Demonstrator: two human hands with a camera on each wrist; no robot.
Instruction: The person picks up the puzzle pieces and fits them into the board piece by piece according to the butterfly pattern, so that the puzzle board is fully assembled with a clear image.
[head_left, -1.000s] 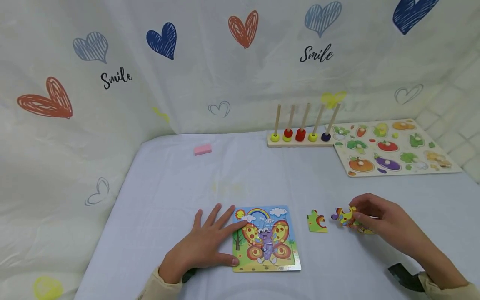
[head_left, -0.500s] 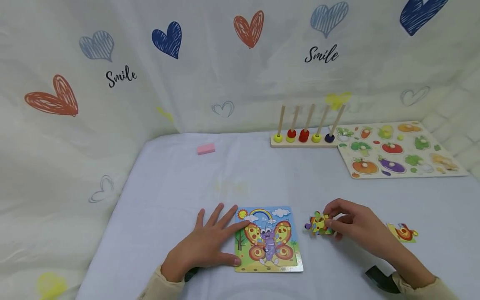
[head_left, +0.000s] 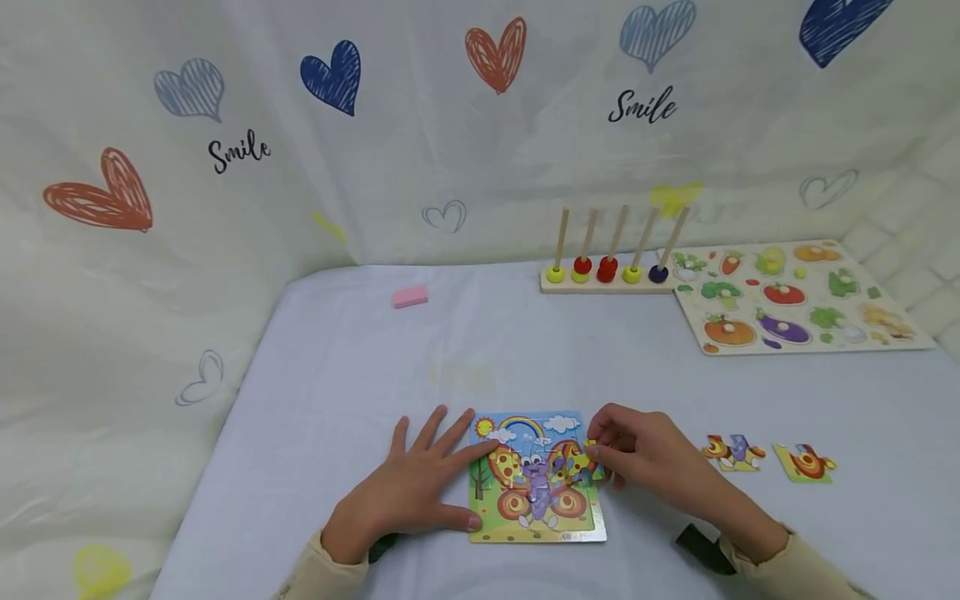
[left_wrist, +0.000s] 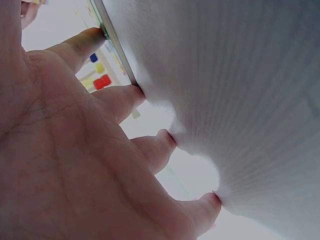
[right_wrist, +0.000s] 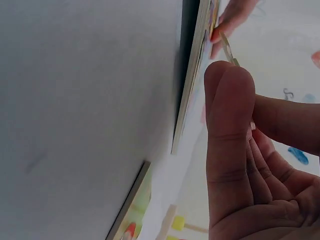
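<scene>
A square butterfly jigsaw puzzle (head_left: pixel 525 537) lies flat on the white-covered table in the head view. My left hand (head_left: pixel 416 492) rests with fingers spread at its left side, index finger and thumb over the board and the other fingertips on the cloth. Over the puzzle's right edge, my right hand (head_left: pixel 637 450) pinches a yellow and green jigsaw piece (head_left: pixel 576 467) between thumb and fingers. In the right wrist view that piece (right_wrist: pixel 226 46) shows as a thin edge above the fingertips. Two loose bits of jigsaw lie right of the hand: one orange and purple (head_left: pixel 738 454), one orange and green (head_left: pixel 806 465).
A wooden peg counter (head_left: pixel 600 287) with coloured beads stands at the back. Touching its right end is a vegetable knob-puzzle board (head_left: pixel 810 304). A pink block (head_left: pixel 410 297) lies at the back left. Behind the table hangs a curtain (head_left: pixel 405 133) printed with hearts.
My right hand has moved left from the loose pieces to the puzzle's right edge, carrying jigsaw pieces. The lone green-edged piece has gone from its spot beside the puzzle. My left hand has stayed put.
</scene>
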